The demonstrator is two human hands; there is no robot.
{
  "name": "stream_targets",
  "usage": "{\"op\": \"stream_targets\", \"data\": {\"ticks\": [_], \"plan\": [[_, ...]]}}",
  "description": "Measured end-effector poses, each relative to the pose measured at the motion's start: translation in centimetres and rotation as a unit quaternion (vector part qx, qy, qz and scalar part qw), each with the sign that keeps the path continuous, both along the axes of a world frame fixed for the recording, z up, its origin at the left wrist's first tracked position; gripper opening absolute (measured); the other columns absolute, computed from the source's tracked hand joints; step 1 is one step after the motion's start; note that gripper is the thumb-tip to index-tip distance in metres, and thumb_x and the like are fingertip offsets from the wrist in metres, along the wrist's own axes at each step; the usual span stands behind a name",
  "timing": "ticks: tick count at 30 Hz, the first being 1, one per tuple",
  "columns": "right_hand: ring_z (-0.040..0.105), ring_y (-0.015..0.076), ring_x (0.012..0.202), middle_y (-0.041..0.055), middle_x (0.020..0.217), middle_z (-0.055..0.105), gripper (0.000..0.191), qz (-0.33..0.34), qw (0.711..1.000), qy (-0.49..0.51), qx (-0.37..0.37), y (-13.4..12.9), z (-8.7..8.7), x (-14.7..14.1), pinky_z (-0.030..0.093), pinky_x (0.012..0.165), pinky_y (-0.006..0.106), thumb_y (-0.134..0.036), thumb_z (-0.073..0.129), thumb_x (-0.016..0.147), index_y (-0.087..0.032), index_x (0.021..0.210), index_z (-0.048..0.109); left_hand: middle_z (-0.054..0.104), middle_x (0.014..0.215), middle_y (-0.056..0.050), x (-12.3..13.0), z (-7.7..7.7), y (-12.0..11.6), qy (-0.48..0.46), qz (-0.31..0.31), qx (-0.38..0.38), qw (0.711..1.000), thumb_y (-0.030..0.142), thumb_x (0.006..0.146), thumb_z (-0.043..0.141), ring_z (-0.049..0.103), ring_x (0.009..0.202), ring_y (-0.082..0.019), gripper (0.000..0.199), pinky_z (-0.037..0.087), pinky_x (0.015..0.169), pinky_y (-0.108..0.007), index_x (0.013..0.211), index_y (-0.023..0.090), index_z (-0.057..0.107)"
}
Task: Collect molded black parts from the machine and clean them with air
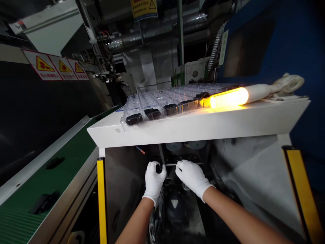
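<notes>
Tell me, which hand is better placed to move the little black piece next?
Probably the left hand: its fingers already pinch the black piece, while the right hand sits beside the metal rod.

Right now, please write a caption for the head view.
Gloved left hand and right hand reach into a machine under a clear tray.

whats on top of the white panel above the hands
The white metal panel holds a clear plastic blister tray with black rectangular parts, and a glowing tube lamp; the panel beneath those parts is hidden.
</notes>
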State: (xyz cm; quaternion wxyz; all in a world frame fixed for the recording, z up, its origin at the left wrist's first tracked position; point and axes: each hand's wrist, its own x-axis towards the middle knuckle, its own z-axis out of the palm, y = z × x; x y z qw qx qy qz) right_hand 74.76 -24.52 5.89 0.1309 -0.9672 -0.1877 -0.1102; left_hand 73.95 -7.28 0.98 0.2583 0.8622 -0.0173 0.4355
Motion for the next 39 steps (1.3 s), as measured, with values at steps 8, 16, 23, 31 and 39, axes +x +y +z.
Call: {"op": "stream_targets", "data": {"ticks": [8, 16, 23, 31, 39], "plan": [[0.068, 0.0169, 0.093, 0.0035, 0.100, 0.075, 0.034, -0.018, 0.993, 0.053, 0.106, 0.0, -0.9, 0.5, 0.046, 0.080, 0.025, -0.026, 0.043, 0.088, -0.025, 0.109, 0.069, 0.055, 0.075, -0.001, 0.1, -0.5, 0.0, 0.028, 0.008, -0.025, 0.999, 0.031, 0.082, 0.061, 0.056, 0.068, -0.015, 0.013, 0.047, 0.066, -0.027, 0.080, 0.021, 0.054], [0.068, 0.0224, 0.090, 0.0077, 0.095, 0.075, 0.029, -0.012, 0.986, 0.068, 0.150, 0.1, -0.7, 0.7, 0.047, 0.082, 0.031, -0.024, 0.048, 0.081, -0.022, 0.097, 0.073, 0.058, 0.081, -0.003, -0.6, -0.2, -0.3, 0.088, 0.008, -0.031, 0.996, 0.031, 0.080, 0.060, 0.058, 0.073, -0.018, 0.012, 0.046, 0.067, -0.029, 0.084, 0.020, 0.056], [0.067, 0.0177, 0.095, 0.0048, 0.101, 0.075, 0.031, 0.032, 0.964, 0.088, 0.248, -1.7, -1.4, 0.5, 0.049, 0.090, 0.028, -0.039, 0.046, 0.090, -0.021, 0.098, 0.069, 0.064, 0.081, 0.001, -1.5, 1.7, 0.4, 0.176, -0.055, -0.074, 0.980, 0.042, 0.084, 0.058, 0.060, 0.072, -0.014, 0.020, 0.045, 0.066, -0.024, 0.085, 0.023, 0.058], [0.065, 0.0163, 0.104, 0.0093, 0.115, 0.070, 0.044, -0.001, 0.961, 0.061, 0.270, -2.1, -0.9, 0.4, 0.049, 0.091, 0.028, -0.045, 0.043, 0.092, -0.018, 0.124, 0.054, 0.064, 0.079, 0.001, -1.0, 1.8, -0.3, 0.169, -0.048, -0.107, 0.979, 0.037, 0.085, 0.056, 0.058, 0.072, -0.013, 0.017, 0.041, 0.067, -0.024, 0.078, 0.022, 0.059], [0.062, 0.0207, 0.088, 0.0064, 0.095, 0.070, 0.024, -0.044, 0.993, 0.016, 0.107, 0.2, -1.3, -0.2, 0.043, 0.079, 0.031, -0.022, 0.048, 0.081, -0.021, 0.090, 0.071, 0.061, 0.081, -0.003, -0.4, 1.2, -1.0, 0.146, -0.020, -0.079, 0.986, 0.026, 0.082, 0.056, 0.059, 0.076, -0.017, 0.009, 0.043, 0.071, -0.027, 0.075, 0.021, 0.060]]}}
